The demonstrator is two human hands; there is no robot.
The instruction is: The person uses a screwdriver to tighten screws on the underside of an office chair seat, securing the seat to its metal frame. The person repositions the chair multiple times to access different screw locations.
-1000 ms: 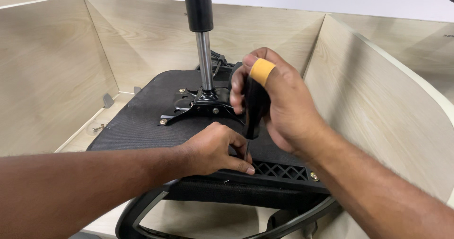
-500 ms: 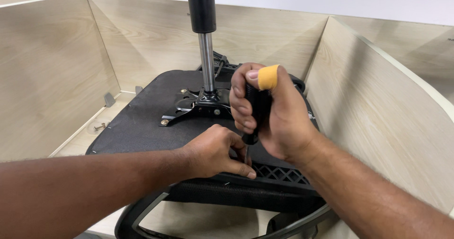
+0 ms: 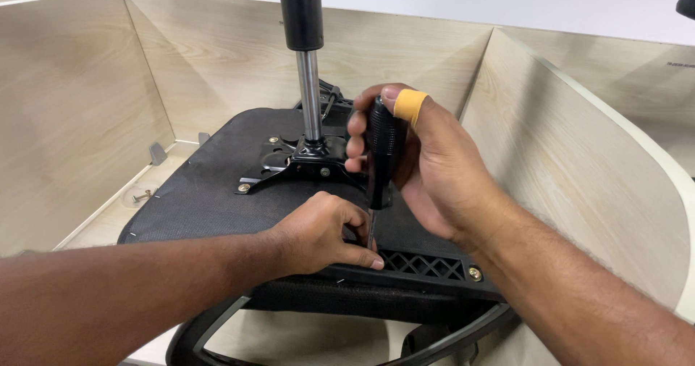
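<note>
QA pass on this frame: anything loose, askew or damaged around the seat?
One stray: a loose brass-coloured screw lies on the pale wood desk, left of the upturned black chair seat. The black-handled screwdriver stands upright in the right hand. No damage visible.

Pale wood-grain partition panels (image 3: 65,112) stand on the left, far and right sides, the right one (image 3: 579,163) curving toward the near edge. On the light wooden surface (image 3: 108,221) at the left lies a small loose brass-coloured screw (image 3: 142,194), and farther back a small grey metal bracket (image 3: 156,152) stands at the foot of the left panel. Beyond the panels runs a plain white wall (image 3: 550,4).
</note>
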